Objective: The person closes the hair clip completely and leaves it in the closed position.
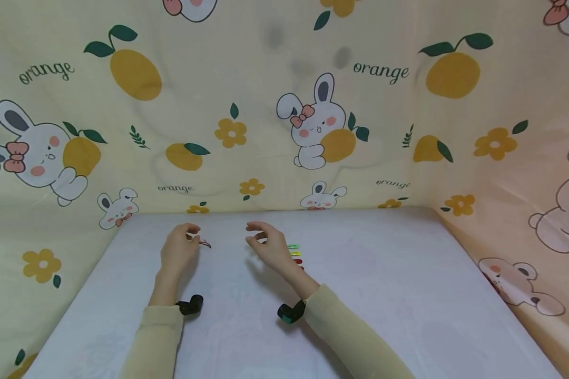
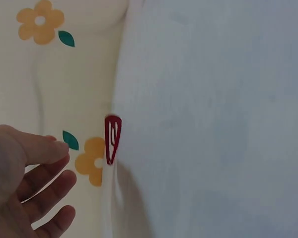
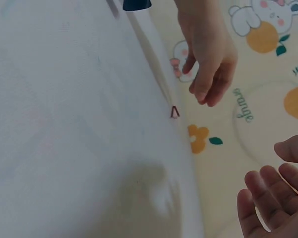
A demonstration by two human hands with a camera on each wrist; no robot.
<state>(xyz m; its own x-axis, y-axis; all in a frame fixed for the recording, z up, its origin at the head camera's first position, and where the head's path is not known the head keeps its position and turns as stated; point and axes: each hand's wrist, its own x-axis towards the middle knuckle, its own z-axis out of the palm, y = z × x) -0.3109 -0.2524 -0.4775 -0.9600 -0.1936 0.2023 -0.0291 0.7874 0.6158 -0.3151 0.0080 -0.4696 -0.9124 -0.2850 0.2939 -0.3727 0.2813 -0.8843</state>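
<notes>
A dark red snap hair clip (image 2: 112,140) shows just beyond my left hand (image 1: 179,247), on its right side in the head view. In both wrist views, a gap separates the clip from the left fingertips, and nothing shows between thumb and fingers; I cannot tell whether the clip touches the table. My right hand (image 1: 269,246) hovers over the table with loosely bent fingers and holds nothing. Partly hidden behind it is a column of hair clips: a green clip (image 1: 293,246), a yellow clip (image 1: 295,253) and a red clip (image 1: 297,261), with more red below.
The white table (image 1: 384,295) runs back to a cream curtain (image 1: 261,173) printed with rabbits, oranges and flowers. The same fabric rises at the left and right sides. Each wrist carries a small black camera, such as the right-hand camera (image 1: 291,312).
</notes>
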